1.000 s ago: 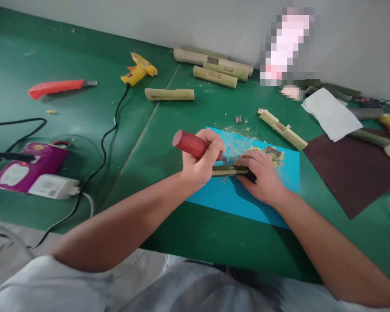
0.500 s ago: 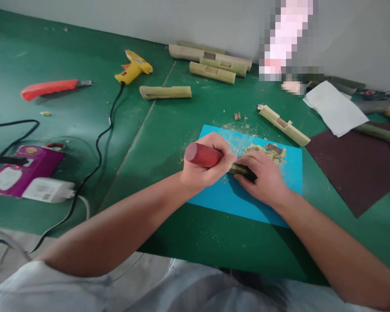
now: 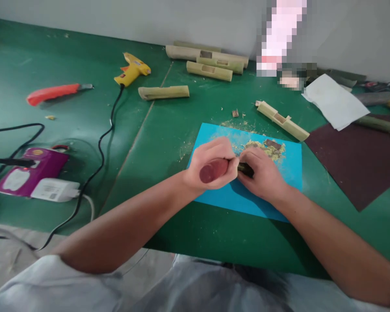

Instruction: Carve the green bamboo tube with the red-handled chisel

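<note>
A green table runs out on every side of the two hands, its near edge between them and the person's lap. Beneath the hands lies a blue sheet, showing past them both ahead and toward the body. Off to the right of the hands I see a brown sheet, with a white paper overlapping its far corner. Well beyond the hands, by the wall, a group of bamboo tubes lies side by side, some with windows cut in them. Far to the left of the hands sits a purple box with a white plug on it; beyond that are a red knife and a yellow glue gun. Nearer, just ahead of the right hand, is a notched tube.

The left hand is clenched round a red handle, butt end toward the person; the tool's working end I can't make out. The right hand grips a dark bamboo piece between thumb and fingers. That piece lies between the hands, over the blue sheet, a short stretch showing, its left end hidden by the left fist. Pale shavings gather just ahead of the right hand, and a small scrap lies farther out.
</note>
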Motion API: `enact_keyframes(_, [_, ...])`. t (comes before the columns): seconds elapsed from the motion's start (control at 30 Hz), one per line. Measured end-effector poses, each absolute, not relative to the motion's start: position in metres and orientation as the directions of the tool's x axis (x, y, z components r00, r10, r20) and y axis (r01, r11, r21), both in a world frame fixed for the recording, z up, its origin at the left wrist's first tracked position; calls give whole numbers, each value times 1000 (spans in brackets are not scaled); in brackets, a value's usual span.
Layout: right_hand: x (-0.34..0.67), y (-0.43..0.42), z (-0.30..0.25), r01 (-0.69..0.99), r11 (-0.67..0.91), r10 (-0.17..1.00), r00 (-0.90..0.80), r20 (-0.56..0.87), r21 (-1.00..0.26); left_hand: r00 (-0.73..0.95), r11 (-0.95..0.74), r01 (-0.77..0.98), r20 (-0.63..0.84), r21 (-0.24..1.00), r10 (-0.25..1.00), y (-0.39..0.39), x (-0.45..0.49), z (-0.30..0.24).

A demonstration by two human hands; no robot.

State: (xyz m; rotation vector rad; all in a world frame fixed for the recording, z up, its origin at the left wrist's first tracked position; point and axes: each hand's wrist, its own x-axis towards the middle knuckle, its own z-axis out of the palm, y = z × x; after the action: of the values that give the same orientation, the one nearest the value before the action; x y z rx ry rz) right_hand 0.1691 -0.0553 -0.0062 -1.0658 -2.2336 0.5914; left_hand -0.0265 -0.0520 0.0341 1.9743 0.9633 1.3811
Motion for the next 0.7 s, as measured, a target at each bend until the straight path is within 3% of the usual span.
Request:
enact_keyframes(0.13, [169,-56,-7,566,567,812,-506,291,-599,120,-476,168,462,863,879,-49,-22,25])
enact_keyframes(0.33, [169,-55,-8,567,590,794,-534,289,-574,-76,-124,-7,123,992,990,-35,-27,20])
enact_keyframes(0.53, [170,-54,-6,577,569,806,-530,261,-585,-61,-70,-51,67,996,996,-26,-35,15])
enact_keyframes(0.7, [169,-54,-5,590,571,806,-535,254,-571,-158,3,-100,-18,995,987,-24,-35,11])
